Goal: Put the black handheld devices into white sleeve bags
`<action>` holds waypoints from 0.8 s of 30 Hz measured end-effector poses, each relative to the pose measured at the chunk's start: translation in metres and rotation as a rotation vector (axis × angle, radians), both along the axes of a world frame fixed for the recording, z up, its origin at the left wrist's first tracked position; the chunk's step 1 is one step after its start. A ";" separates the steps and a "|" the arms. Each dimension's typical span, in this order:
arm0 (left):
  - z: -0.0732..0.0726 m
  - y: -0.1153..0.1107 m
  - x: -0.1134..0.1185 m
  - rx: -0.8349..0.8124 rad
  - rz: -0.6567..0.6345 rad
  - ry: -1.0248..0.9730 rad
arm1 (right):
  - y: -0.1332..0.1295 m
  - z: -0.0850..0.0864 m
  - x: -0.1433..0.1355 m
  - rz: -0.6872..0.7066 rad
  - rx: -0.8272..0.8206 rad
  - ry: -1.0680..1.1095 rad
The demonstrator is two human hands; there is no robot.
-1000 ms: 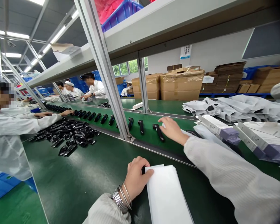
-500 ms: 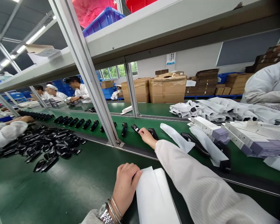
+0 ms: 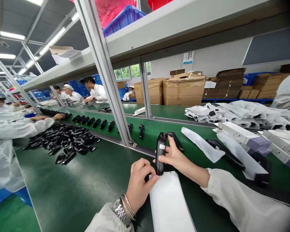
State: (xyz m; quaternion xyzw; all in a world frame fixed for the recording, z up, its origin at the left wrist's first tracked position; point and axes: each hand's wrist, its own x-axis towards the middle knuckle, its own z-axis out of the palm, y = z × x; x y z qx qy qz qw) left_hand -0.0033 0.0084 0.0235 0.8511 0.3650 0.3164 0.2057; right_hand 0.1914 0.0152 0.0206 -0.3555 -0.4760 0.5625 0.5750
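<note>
My right hand (image 3: pixel 175 154) grips a black handheld device (image 3: pixel 160 151), raised almost upright, with a small white label towards me. Just below it lies a stack of thin white sleeves (image 3: pixel 170 203) on the green bench. My left hand (image 3: pixel 142 180) is closed, thumb and fingertips pinched at the top left corner of the uppermost sleeve, close under the device's lower end. Behind my right hand another black device (image 3: pixel 176 140) rests on the green belt (image 3: pixel 152 130). To its right are a loose white sleeve (image 3: pixel 201 145) and a device partly covered by a second sleeve (image 3: pixel 241 154).
A heap of black parts (image 3: pixel 67 138) covers the bench at left, near a co-worker's sleeve (image 3: pixel 42 125). Several devices stand in a row along the belt. A metal post (image 3: pixel 108 74) rises before me. White boxes (image 3: pixel 246 138) and filled sleeves (image 3: pixel 232 112) lie right.
My right hand has lifted a black device off the belt and brought it towards me, over the sleeves. My left hand's fingers have drawn together at the sleeve's corner. The view has turned slightly left.
</note>
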 end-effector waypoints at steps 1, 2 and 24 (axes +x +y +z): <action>0.001 -0.002 0.000 -0.003 -0.003 -0.015 | -0.001 -0.003 -0.003 0.008 -0.007 -0.020; 0.002 -0.003 0.001 -0.004 -0.009 -0.031 | -0.002 -0.005 -0.006 0.013 -0.004 -0.042; -0.005 0.004 -0.002 -0.120 0.131 -0.095 | 0.100 0.047 0.072 -0.519 0.292 -0.787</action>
